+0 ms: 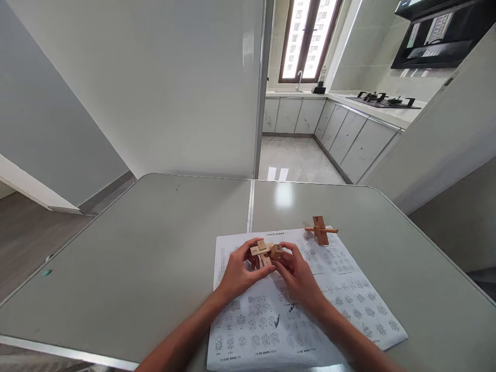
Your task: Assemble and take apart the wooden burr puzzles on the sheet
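A small wooden interlocking puzzle (265, 251) of light blocks sits between both my hands, just above a printed paper sheet (341, 305). My left hand (239, 274) pinches its left side with thumb and fingers closed on the blocks. From the right, my right hand (296, 276) grips the other end, fingers curled on a block. A second wooden puzzle (321, 230), a cross of blocks with a thin dowel through it, rests on the sheet's far right corner, apart from both hands.
The grey folding table (127, 258) has a seam down its middle and rounded far corners. A small teal object (47, 272) lies near the left edge. Beyond the table a white wall panel and a kitchen with cabinets (349, 139) show.
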A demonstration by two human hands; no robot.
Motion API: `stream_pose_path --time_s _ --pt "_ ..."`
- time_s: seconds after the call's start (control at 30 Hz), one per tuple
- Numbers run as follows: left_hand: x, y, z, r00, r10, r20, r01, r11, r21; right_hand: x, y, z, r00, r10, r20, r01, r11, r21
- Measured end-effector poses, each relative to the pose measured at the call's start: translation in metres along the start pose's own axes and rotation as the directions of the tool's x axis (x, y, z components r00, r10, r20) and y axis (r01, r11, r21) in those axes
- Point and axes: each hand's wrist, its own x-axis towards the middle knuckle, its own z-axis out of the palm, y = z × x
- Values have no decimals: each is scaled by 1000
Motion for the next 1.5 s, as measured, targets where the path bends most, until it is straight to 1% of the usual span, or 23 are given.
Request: stream_pose_path --time_s 0.07,0.17,0.33,0.5,0.63,0.77,0.83,0.9,1.0,1.1,1.27,1.5 --pt "0 0 0 1000 -4 8 4 1000 -2 -1 4 -1 999 -25 -24 23 997 -69" --pt "0 -1 0 1000 -22 13 22 999 -38 -1 6 -1 998 -27 -57 20 992 -122" --pt "0 -1 0 997 -58 42 63 989 -133 -2 4 -2 999 -19 -47 11 988 -154" --pt "1 -1 -1 998 -49 34 52 991 -122 -3 3 -2 998 -33 -57 22 981 -193" --pt "1 -1 0 999 -34 34 38 992 -121 -3 3 -2 997 -37 -72 24 984 -177" --pt "-1 1 0 999 -16 28 19 996 -86 -2 0 -1 997 -40 -58 30 986 -166" --pt "-1 2 0 1000 -10 22 12 997 -75 -2 -3 -2 999 -40 -33 35 992 -120" --pt "-1 3 0 1000 -9 10 9 998 -68 -2 -8 -2 1000 -30 9 30 999 -31" --pt "-1 2 -1 1000 -1 -15 0 999 -46 -3 -16 -4 996 20 82 -31 991 130" --pt "-1 0 -2 999 35 -26 -35 999 13 -3 -19 -4 992 63 107 -88 965 247" --pt "-3 -4 -1 994 107 30 -110 984 143 0 -16 -3 982 156 102 -177 953 244" --pt "-3 -3 -1 987 130 96 -145 975 170 3 -14 -9 955 218 203 -280 887 366"
